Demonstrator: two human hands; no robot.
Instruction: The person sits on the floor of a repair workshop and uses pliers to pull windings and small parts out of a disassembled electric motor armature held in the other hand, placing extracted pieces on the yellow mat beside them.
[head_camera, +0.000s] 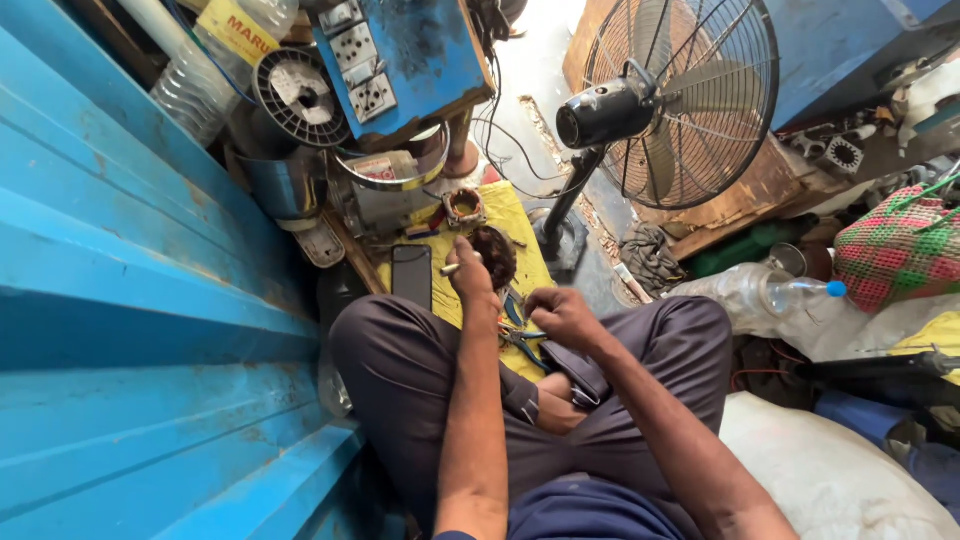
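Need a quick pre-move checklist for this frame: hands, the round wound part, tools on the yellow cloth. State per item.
1. Left hand has contact with the round wound part: ok, it rests against the part's near side, a small pale piece poking out by the fingers.
2. Right hand has a firm grip: cannot tell, fist is curled and what it holds is hidden.
3. Pliers within reach: ok, they lie on the yellow cloth between the hands.
4. Phone out of the way: ok, it lies flat left of the part, apart from both hands.
5. Standing fan away from the hands: ok, it stands off the cloth to the right.
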